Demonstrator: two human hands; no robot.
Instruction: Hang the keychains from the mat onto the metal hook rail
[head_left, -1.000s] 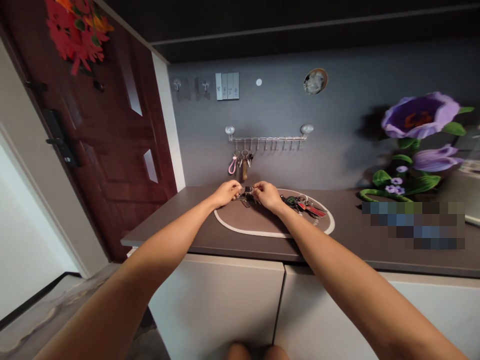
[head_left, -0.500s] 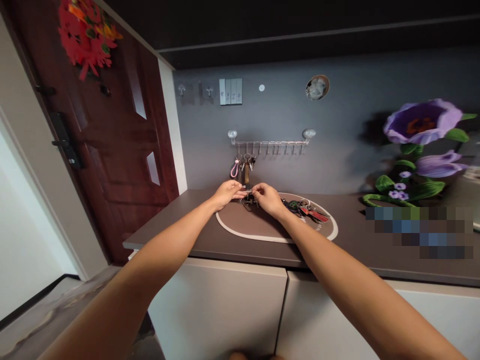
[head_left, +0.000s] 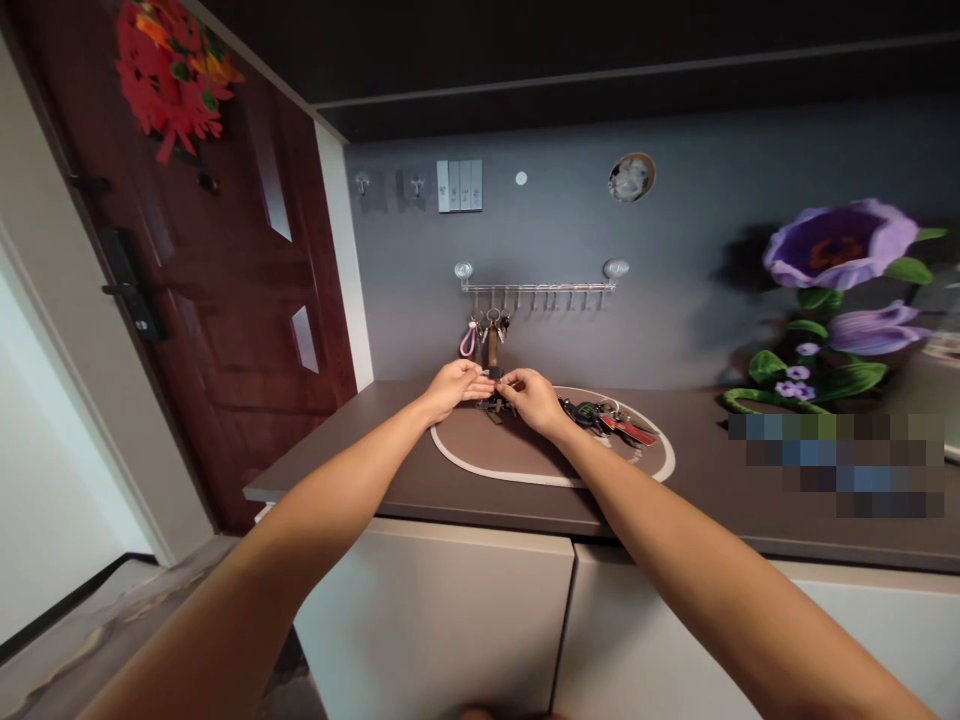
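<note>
Over the oval brown mat (head_left: 480,455) with a pale rim, my two hands meet fingertip to fingertip. My left hand (head_left: 452,390) pinches a small silvery piece that looks like a key (head_left: 485,372), its other fingers stretched beneath. My right hand (head_left: 534,397) has thumb and forefinger closed against the left fingertips; what sits in that pinch is too small to make out. Dark and metal keys (head_left: 495,407) show just below the fingers, partly hidden. Right of my right hand, a pile of keys (head_left: 589,412) with a red tag (head_left: 630,430) lies on the mat.
A clear hook rail (head_left: 540,288) is on the grey wall, with key rings (head_left: 493,316), a pink loop (head_left: 468,340) and a brown strap (head_left: 493,347) at its left end. Purple flowers (head_left: 840,250) stand right on the counter (head_left: 337,430). A dark red door (head_left: 247,300) is left.
My right fingertips have shifted slightly left, closer to the left fingers. The silvery strip seen between the hands is now mostly covered. The view has moved only a little.
</note>
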